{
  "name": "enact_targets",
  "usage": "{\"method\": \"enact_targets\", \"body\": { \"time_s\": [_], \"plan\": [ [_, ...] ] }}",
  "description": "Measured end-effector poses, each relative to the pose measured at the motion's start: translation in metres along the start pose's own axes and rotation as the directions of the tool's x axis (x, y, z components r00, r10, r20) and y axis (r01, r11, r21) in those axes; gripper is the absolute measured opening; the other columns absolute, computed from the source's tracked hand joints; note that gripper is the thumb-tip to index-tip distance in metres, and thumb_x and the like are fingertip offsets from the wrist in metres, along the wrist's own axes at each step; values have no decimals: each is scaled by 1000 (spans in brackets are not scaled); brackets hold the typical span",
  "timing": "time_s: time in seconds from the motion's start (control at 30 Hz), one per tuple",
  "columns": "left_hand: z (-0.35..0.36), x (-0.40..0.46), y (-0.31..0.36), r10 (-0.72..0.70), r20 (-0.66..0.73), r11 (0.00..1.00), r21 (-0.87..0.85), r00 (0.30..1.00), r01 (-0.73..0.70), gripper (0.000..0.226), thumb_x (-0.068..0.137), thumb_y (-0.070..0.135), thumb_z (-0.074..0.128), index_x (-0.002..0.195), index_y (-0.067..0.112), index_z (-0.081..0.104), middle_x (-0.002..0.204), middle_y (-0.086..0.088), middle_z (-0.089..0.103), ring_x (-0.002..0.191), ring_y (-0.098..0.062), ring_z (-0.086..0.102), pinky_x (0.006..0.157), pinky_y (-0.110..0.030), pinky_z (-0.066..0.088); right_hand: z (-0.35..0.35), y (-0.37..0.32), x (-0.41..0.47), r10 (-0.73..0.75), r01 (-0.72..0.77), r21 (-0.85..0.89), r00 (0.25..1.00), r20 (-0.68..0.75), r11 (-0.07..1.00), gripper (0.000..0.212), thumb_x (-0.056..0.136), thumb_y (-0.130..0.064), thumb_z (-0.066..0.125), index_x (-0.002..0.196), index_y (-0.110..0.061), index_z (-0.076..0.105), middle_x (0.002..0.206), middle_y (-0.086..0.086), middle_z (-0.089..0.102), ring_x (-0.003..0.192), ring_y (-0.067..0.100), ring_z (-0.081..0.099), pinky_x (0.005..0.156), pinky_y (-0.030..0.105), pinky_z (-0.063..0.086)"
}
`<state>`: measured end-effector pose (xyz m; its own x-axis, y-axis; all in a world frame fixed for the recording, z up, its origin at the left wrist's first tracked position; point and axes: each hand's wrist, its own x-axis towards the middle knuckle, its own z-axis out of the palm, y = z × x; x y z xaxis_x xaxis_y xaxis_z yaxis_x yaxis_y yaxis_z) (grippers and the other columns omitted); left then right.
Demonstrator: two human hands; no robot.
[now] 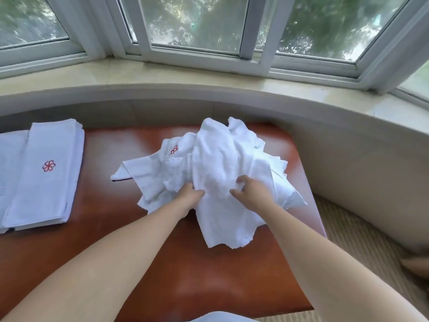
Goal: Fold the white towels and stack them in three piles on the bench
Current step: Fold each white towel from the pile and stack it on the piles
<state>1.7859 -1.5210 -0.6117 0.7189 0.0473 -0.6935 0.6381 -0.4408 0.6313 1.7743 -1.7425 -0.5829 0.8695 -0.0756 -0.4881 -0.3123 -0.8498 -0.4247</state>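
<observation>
We see heap of unfolded white towels (216,168) on right half of red-brown desk (130,228). Left grip (189,198) has fingers curled into cloth at heap's near edge. Right grip (251,190) pinches top towel just beside. Folded pile (44,173) lies far left, another pile (9,163) touching it.

No words or numbers could be read. The only marks were red embroidered flower-like emblems: one whole on the top folded towel (44,173) at the left of the bench (197,282), another partly hidden in a crease of the rumpled towel heap (209,173)
</observation>
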Motion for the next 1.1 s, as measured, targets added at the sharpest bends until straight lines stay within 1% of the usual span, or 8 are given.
{"method": "enact_targets", "body": {
  "time_s": [0.17, 0.33, 0.53, 0.67, 0.8, 0.93, 1.03, 1.1],
  "plan": [
    [-14, -15, -3, 52, 139, 997, -56, 989, -45, 30, 97, 24, 59, 126, 19, 65, 116, 5, 70, 100, -12, 67, 73, -24, 54, 14, -15, -4, 197, -200, 72, 979, 47, 977, 32, 90, -34, 68, 84, -13, 44, 73, 0, 50, 60, 18, 51, 52, 27, 37],
    [-35, -37, -9, 117, 136, 992, -55, 984, -111, 29, 101, 35, 56, 126, 22, 60, 121, 4, 65, 103, -13, 64, 76, -25, 51, 28, -25, -23, 240, -248, 5, 945, 223, 969, 25, 94, -33, 65, 93, -10, 57, 84, 0, 54, 71, 16, 52, 65, 29, 43],
    [-65, -67, -2, 221, 121, 974, -86, 968, -212, 29, 96, 44, 56, 106, 18, 65, 111, -1, 72, 103, -21, 69, 97, -45, 57, 12, -53, -67, 83, -176, 511, 976, 200, 842, 26, 83, -39, 66, 90, -16, 55, 93, 6, 53, 84, 23, 52, 84, 37, 48],
    [-91, -98, 31, 283, 108, 912, -336, 953, -233, 22, 98, 40, 56, 103, 20, 62, 102, 0, 70, 89, -18, 68, 80, -35, 59, -43, -96, -95, 19, -7, 736, 1000, -7, 677, 18, 85, -32, 63, 92, -16, 67, 96, 7, 67, 81, 22, 65, 71, 33, 53],
    [-124, -132, 78, 366, 12, 807, -502, 931, -311, 12, 100, 32, 59, 100, 20, 57, 97, -1, 65, 86, -20, 63, 69, -28, 55, -94, -135, -124, -84, 198, 855, 980, -179, 480, 24, 83, -26, 62, 104, -14, 68, 106, 2, 76, 94, 25, 69, 79, 36, 52],
    [-157, -173, 102, 453, -106, 734, -520, 885, -437, 19, 95, 30, 64, 81, 22, 55, 67, 7, 60, 63, -15, 56, 59, -23, 47, -118, -169, -151, -120, 257, 906, 966, -229, 335, 16, 95, -19, 58, 95, -14, 73, 83, 3, 71, 72, 19, 66, 59, 24, 49],
    [-189, -202, 110, 455, -273, 693, -489, 848, -530, 25, 91, 29, 65, 73, 23, 50, 66, 5, 54, 58, -16, 49, 57, -26, 37, -124, -201, -165, -135, 222, 903, 974, -184, 369, 14, 94, -23, 63, 103, -13, 66, 86, 7, 64, 68, 22, 61, 55, 24, 43],
    [-212, -218, 110, 426, -402, 679, -449, 810, -580, 23, 90, 28, 66, 75, 25, 49, 77, -1, 55, 68, -17, 48, 64, -29, 38, -122, -223, -172, -181, 205, 876, 974, -138, 436, 17, 92, -25, 66, 106, -15, 68, 95, 11, 63, 80, 25, 61, 68, 32, 46]
  ]
}}
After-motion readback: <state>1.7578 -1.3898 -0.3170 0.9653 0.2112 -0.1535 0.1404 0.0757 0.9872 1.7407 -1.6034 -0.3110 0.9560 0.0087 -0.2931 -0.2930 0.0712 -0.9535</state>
